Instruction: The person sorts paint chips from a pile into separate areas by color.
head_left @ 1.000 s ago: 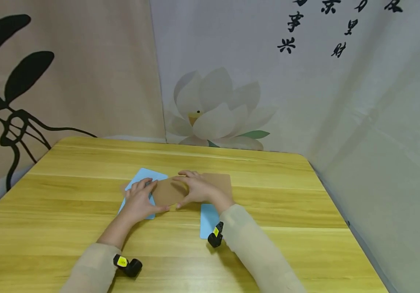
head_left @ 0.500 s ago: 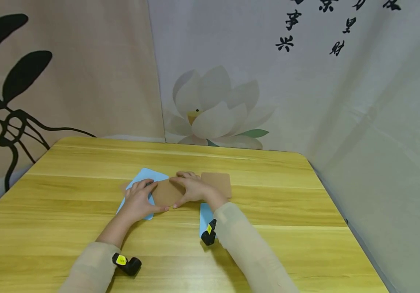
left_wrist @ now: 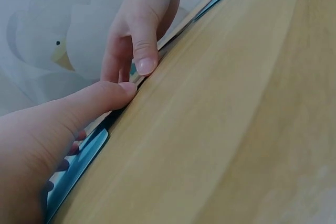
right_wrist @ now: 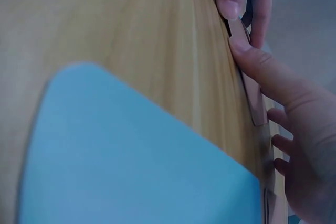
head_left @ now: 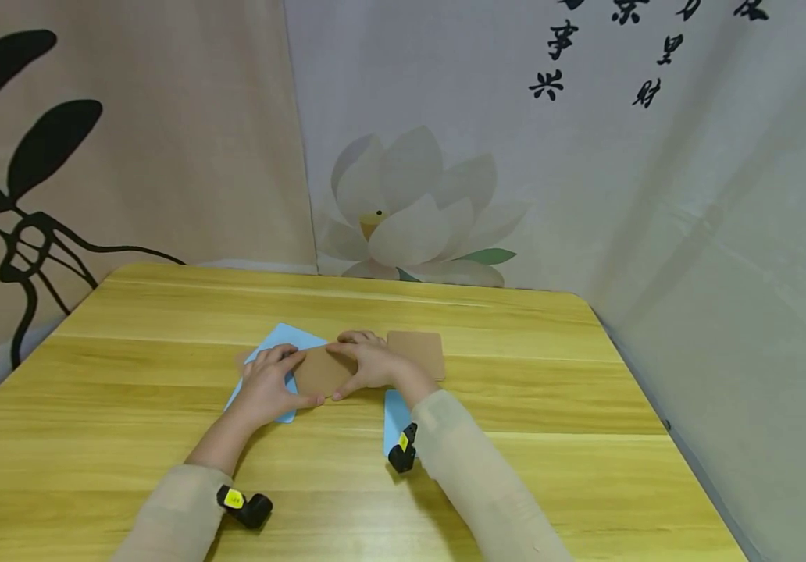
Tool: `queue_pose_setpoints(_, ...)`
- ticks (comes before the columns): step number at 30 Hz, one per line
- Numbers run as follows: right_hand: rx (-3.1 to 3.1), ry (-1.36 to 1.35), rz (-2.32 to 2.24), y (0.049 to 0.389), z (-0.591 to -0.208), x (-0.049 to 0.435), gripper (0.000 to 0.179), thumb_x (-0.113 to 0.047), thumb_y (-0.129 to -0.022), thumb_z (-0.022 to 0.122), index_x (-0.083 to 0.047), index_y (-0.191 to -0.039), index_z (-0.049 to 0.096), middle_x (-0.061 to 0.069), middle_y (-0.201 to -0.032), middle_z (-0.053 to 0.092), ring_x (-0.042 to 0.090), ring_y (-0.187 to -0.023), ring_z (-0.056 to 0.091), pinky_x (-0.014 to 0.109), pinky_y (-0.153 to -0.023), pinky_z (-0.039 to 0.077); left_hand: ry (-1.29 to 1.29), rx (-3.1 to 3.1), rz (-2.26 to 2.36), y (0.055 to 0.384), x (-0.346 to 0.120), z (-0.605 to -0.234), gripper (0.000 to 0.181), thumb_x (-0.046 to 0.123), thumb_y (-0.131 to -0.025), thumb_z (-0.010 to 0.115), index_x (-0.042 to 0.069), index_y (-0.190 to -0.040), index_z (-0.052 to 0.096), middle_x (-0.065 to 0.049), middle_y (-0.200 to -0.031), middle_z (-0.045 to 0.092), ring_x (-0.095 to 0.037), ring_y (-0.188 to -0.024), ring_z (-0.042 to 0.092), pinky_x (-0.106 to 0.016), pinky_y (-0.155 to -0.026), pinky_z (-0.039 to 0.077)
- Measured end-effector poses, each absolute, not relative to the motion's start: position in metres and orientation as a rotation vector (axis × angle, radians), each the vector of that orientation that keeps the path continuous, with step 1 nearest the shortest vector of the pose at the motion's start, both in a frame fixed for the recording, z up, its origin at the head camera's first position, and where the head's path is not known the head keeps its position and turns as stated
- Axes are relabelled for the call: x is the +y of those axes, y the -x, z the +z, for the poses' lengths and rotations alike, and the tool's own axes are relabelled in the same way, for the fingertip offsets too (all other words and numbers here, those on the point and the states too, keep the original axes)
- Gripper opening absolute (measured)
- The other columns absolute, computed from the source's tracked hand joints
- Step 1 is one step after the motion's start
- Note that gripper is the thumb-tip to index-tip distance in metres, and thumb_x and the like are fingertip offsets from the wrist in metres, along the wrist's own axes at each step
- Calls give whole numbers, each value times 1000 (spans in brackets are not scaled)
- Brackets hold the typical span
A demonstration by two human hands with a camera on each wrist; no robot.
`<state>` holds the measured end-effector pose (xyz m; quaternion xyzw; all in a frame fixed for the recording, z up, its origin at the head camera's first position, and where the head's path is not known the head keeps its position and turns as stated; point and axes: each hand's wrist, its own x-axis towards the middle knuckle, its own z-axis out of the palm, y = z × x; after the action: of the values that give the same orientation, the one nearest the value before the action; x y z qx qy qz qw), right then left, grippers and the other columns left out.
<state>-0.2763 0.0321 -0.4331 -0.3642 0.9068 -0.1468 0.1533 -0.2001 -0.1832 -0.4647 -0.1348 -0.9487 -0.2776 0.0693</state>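
Note:
A brown card (head_left: 322, 370) lies in the middle, with one hand at each end. My left hand (head_left: 265, 384) holds its left end, thumb at the near edge and fingers toward the far edge. At the other end my right hand (head_left: 375, 365) grips it the same way, its thumb (right_wrist: 257, 61) along the near edge in the right wrist view. The two thumb tips almost meet. Under my left hand sits a tilted blue card (head_left: 282, 336), overlapped by the brown one. The left wrist view shows this blue card (left_wrist: 79, 166) beneath the curled fingers.
To the right of my right hand lies another brown card (head_left: 419, 353). A second blue card (head_left: 394, 417) is partly hidden by the right sleeve (head_left: 466, 460). A brown corner (head_left: 240, 357) peeks out left of the tilted blue card. All rest on the wooden table (head_left: 551, 468).
My right hand has shifted slightly left, closer to my left hand, and more of the right brown card's left edge shows. In the last half second almost nothing has moved.

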Motion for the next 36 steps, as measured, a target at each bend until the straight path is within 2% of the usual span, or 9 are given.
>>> queue_pose_setpoints(9, 2611, 1068, -426, 275, -434, 33, 89, -59, -75, 73, -28, -149, 37, 1, -152, 28, 25, -139, 21, 53, -109, 19, 424, -2793, -899, 200, -183, -465, 88, 49, -70, 81, -1, -136, 51, -21, -137, 42, -42, -123, 32, -64, -98, 14)
queue_pose_setpoints(17, 2617, 1102, -544, 271, -433, 41, 89, -56, -73, 76, -25, -148, 40, 6, -149, 31, 25, -135, 27, 49, -106, 27, 464, -2766, -975, 201, -180, -462, 85, 45, -70, 83, 3, -137, 51, -16, -139, 39, -40, -125, 31, -66, -98, 15)
queue_pose_setpoints(20, 2609, 1095, -608, 269, -431, 47, 89, -55, -73, 77, -23, -147, 41, 7, -148, 32, 25, -134, 28, 50, -106, 27, 479, -2757, -1018, 201, -177, -462, 85, 45, -71, 83, 4, -138, 51, -14, -140, 38, -38, -125, 30, -67, -98, 16)
queue_pose_setpoints(26, 2626, 1055, -676, 264, -428, 62, 89, -52, -72, 80, -22, -146, 42, 6, -144, 34, 23, -130, 31, 44, -103, 33, 531, -2728, -1069, 204, -167, -461, 87, 49, -70, 82, 7, -139, 51, -10, -142, 38, -34, -126, 29, -63, -99, 17)
queue_pose_setpoints(30, 2659, 1018, -694, 261, -427, 73, 89, -50, -70, 81, -21, -145, 43, 5, -142, 35, 23, -129, 31, 41, -100, 36, 587, -2700, -1078, 207, -157, -461, 88, 48, -69, 83, 5, -139, 51, -12, -142, 38, -34, -127, 29, -59, -100, 18)
queue_pose_setpoints(36, 2714, 1010, -737, 260, -429, 91, 88, -48, -69, 83, -19, -144, 46, 9, -141, 36, 25, -127, 31, 44, -98, 37, 638, -2678, -1081, 214, -140, -460, 88, 46, -69, 84, 4, -138, 51, -13, -144, 38, -31, -128, 30, -52, -97, 21)
